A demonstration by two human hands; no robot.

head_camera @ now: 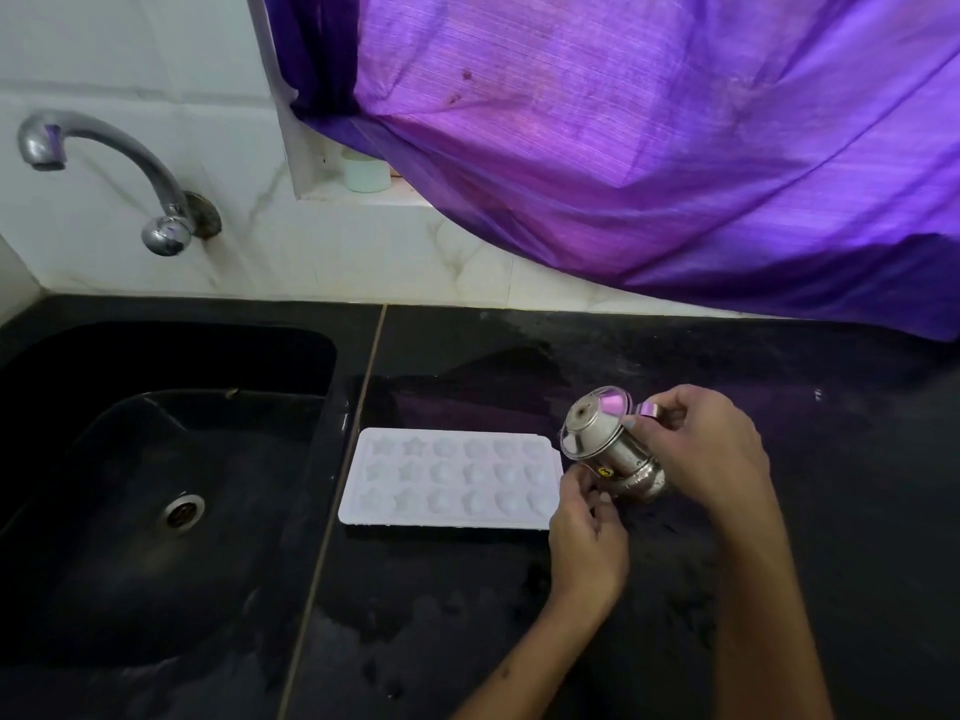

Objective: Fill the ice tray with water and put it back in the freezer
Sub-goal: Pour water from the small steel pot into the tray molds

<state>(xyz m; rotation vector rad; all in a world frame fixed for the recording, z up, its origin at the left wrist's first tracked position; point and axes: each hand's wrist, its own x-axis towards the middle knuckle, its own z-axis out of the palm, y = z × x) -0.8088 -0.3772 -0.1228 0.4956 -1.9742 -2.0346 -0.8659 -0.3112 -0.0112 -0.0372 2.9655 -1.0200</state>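
Steel jug (610, 449), tipped on its side with its mouth turned left, hangs just above the right end of the white ice tray (451, 479), which lies flat on the black worktop (779, 511) beside the sink (156, 485), its long axis running left to right. The right hand (701, 449) has its grip pressed around the jug's handle and body, while the left hand (587, 532) pinches the tray's right edge with its fingertips, steadying it. Pouring likely has to travel leftward along the rows, since the far cells lie well away from the spout; whether any cell holds water cannot be told.
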